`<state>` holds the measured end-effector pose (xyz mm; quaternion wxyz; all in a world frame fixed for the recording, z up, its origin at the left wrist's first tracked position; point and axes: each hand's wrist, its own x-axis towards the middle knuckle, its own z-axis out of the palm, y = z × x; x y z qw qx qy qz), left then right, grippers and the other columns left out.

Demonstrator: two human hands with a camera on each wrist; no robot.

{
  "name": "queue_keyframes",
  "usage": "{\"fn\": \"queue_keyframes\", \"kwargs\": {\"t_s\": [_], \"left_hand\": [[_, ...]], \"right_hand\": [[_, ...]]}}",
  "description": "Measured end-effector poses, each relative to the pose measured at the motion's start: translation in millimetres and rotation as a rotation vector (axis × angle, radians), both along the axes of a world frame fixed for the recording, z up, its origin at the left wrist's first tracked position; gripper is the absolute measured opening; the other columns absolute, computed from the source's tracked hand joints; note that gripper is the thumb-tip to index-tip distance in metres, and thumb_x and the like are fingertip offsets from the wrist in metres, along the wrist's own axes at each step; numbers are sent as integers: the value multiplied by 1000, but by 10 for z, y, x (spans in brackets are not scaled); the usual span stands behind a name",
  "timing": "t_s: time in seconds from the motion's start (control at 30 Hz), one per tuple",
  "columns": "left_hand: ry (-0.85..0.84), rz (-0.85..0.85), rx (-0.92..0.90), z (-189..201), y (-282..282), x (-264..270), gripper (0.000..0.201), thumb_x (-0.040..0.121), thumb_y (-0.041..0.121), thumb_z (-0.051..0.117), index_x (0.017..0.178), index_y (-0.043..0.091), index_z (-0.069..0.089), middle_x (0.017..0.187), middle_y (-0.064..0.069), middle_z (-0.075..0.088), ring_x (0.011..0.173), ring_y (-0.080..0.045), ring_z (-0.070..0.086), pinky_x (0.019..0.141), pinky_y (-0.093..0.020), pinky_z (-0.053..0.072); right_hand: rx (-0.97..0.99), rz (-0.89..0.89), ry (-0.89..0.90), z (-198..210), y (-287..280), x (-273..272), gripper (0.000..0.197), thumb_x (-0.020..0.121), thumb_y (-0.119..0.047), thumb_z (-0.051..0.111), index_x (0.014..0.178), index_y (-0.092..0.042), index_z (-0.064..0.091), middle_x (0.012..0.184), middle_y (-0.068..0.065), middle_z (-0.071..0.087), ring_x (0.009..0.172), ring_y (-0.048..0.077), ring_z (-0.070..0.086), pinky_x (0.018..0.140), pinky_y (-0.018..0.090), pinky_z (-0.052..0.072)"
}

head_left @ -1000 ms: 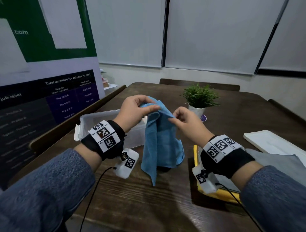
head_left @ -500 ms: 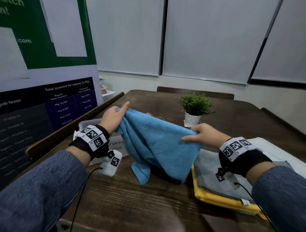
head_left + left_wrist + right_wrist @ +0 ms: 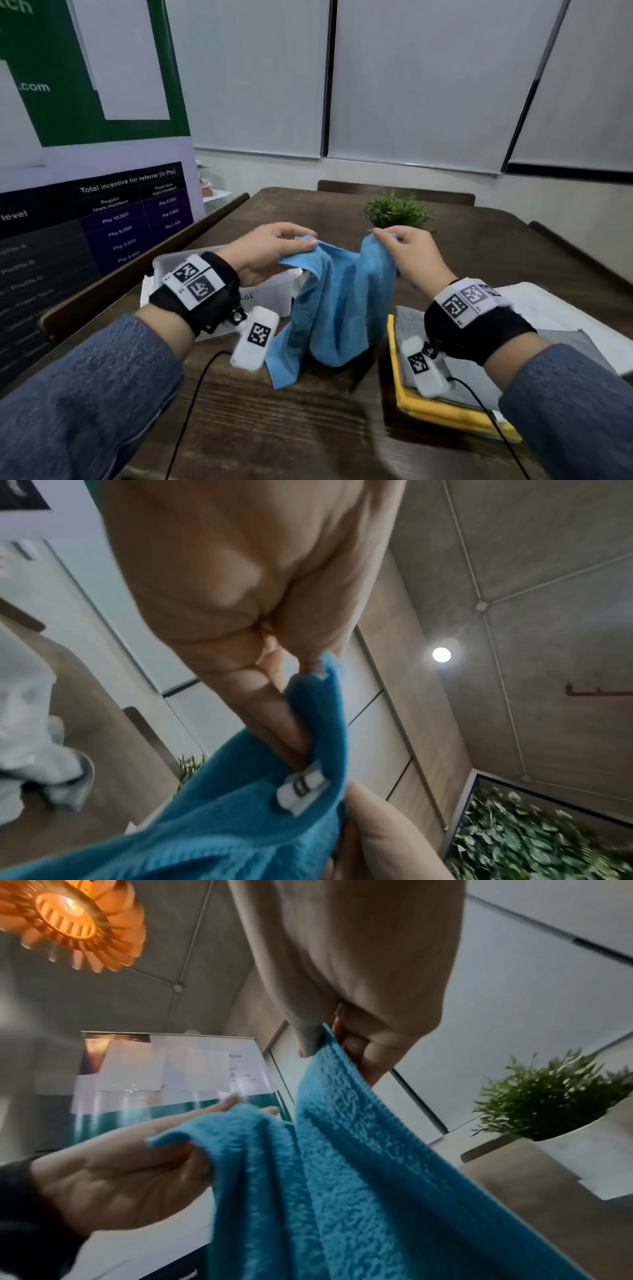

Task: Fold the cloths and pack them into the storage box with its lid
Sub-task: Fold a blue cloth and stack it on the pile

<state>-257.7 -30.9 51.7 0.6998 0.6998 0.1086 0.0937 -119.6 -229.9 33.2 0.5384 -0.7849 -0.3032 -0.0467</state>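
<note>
Holding a soft blue terry cloth up above the dark wooden counter, you have one top corner in each grip; your left hand pinches its corner between thumb and flat fingers, and your right hand pinches the other, both grips tight on fabric; the top edge sags in a dip between them, so the cloth's long axis hangs downward from your grips, its lower end bunched on the counter; the clear plastic storage box sits just behind and below your left hand, nearer that side; a stack of flat grey and yellow cloths lies under your right wrist, with the white box lid beyond; folding likely means bringing the two corners together.
</note>
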Motion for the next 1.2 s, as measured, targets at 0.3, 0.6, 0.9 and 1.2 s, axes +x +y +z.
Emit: {"fn": "queue_keyframes", "kwargs": {"t_s": [0.3, 0.6, 0.9, 1.2], "left_hand": [[-89, 45, -45, -139, -345, 172, 13, 87, 5, 66, 100, 4, 65, 86, -11, 67, 66, -12, 65, 61, -19, 55], [-58, 68, -279, -157, -468, 390, 47, 104, 35, 33, 110, -3, 61, 97, -19, 72, 80, -19, 73, 59, -22, 58], [101, -35, 29, -200, -349, 988, 52, 101, 49, 33, 101, 8, 64, 65, -1, 59, 51, -9, 54, 45, -18, 40], [174, -281, 557, 24, 68, 1200, 77, 86, 76, 30, 99, 12, 70, 103, 0, 70, 95, -4, 61, 89, -24, 43]], "right_hand": [[30, 169, 18, -110, 124, -319, 28, 100, -23, 50, 120, -13, 66, 112, -6, 66, 109, 9, 61, 97, 33, 50], [93, 281, 145, -275, 8, -211, 54, 67, -32, 85, 115, -24, 61, 104, -7, 70, 97, 2, 66, 82, 19, 55], [63, 246, 14, -226, 34, 425, 6, 91, -14, 65, 86, -14, 69, 75, -9, 65, 67, -5, 57, 64, 11, 43], [-200, 384, 93, 235, 107, 740, 9, 98, -23, 54, 91, -18, 53, 73, -12, 47, 64, 0, 43, 63, 18, 35]]}}
